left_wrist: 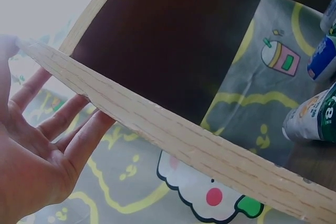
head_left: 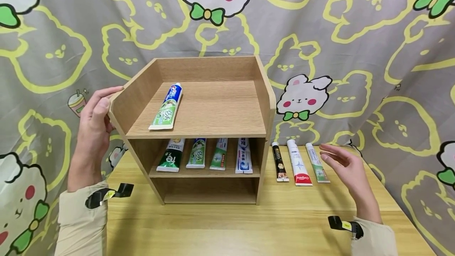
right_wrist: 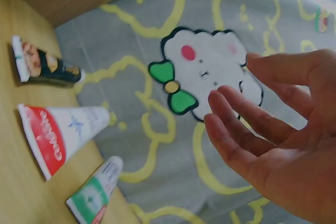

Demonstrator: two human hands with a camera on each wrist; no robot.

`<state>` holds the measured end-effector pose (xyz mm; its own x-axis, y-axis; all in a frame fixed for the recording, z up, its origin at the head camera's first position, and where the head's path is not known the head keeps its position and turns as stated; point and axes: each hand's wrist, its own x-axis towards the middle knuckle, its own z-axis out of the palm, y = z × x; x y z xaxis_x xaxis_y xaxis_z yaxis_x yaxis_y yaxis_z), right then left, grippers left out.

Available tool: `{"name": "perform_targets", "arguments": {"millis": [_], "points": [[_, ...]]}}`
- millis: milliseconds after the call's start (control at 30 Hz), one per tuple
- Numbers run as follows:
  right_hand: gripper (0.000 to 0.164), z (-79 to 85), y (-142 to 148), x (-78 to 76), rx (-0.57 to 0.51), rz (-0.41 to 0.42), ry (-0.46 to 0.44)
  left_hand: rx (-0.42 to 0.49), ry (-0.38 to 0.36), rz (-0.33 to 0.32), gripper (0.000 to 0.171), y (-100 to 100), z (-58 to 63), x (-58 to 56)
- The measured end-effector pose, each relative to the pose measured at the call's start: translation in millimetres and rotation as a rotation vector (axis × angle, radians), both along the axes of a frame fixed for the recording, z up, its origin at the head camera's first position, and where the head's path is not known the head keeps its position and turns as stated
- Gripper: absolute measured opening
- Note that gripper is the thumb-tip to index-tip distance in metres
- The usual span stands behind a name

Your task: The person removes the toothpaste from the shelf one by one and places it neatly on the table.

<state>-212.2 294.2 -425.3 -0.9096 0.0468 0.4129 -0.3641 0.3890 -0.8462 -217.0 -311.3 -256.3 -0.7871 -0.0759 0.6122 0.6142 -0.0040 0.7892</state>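
Observation:
A wooden shelf unit stands on the table. My left hand touches its left side panel, thumb at the front edge and extended fingers against the outer face; the left wrist view shows the fingers passing behind that panel. At the right, my right hand hovers beside a green-and-white toothpaste tube, its fingers loosely bent and nothing held. Left of that tube lie a red-and-white Colgate toothpaste tube and a black toothpaste tube. One blue-and-green toothpaste tube lies on the top board.
Several toothpaste tubes lie side by side on the middle board, among them a dark green one and a blue-and-white one. Below them is the lowest compartment. A patterned grey curtain hangs close behind the table.

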Motion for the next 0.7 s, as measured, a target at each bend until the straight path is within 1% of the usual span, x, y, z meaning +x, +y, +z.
{"name": "perform_targets", "arguments": {"millis": [167, 333, 500, 700], "points": [[0.038, 13.0, -9.7, 7.7, -0.005, 0.033, 0.019, 0.029, -0.002, -0.012, 0.04, -0.6, -0.1, 0.5], [0.036, 25.5, -20.2, 15.1, -0.022, 0.096, 0.059, 0.028, -0.005, -0.015, 0.039, -1.6, 0.4, 1.9], [0.037, 38.4, -32.3, 24.3, -0.029, 0.147, 0.082, 0.031, -0.006, -0.011, 0.04, -1.9, 0.7, 2.9], [0.039, 56.3, -49.7, 33.9, -0.052, 0.212, 0.113, 0.021, -0.014, -0.012, 0.04, 0.3, 1.5, 0.8]]}}
